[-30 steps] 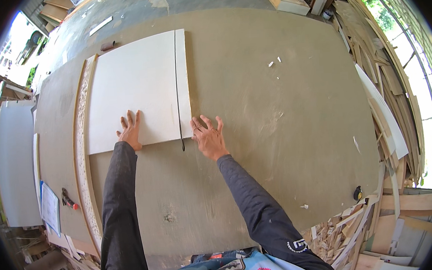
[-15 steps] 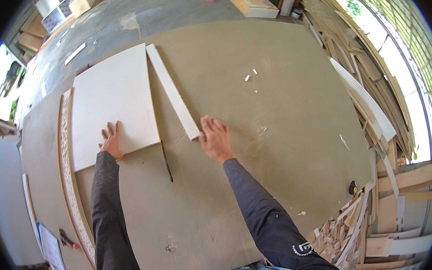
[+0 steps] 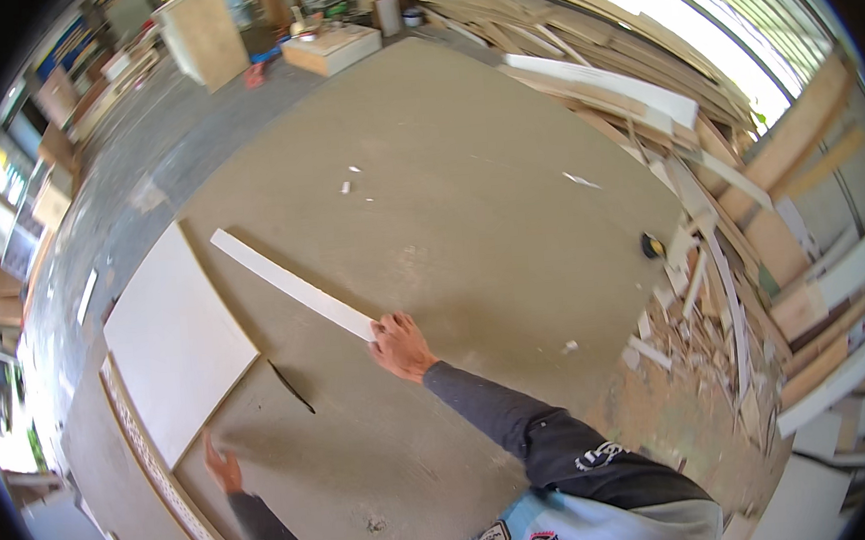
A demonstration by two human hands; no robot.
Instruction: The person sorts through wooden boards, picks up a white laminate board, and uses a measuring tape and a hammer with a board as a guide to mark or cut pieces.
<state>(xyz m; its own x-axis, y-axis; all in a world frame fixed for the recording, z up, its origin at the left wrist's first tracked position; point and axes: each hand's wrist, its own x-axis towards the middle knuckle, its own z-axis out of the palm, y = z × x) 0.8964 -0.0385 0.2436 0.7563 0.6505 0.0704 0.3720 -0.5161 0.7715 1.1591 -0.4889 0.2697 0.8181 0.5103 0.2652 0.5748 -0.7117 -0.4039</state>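
Note:
A narrow white strip (image 3: 291,283) lies on the large brown workbench (image 3: 467,187), angled away from the white board (image 3: 172,338) it was cut from. My right hand (image 3: 401,345) grips the strip's near end. My left hand (image 3: 223,467) hovers with fingers apart near the board's lower corner, touching nothing that I can see. A thin dark sliver (image 3: 291,387) lies between board and strip.
Stacks of wood offcuts and planks (image 3: 714,280) crowd the right side. A small black and yellow object (image 3: 651,246) sits near the bench's right edge. A perforated strip (image 3: 161,480) runs along the left edge. Boxes and crates (image 3: 332,48) stand on the floor beyond.
My right hand has swung the strip away from the board to the right. My left hand has come off the board. The view has turned toward the right.

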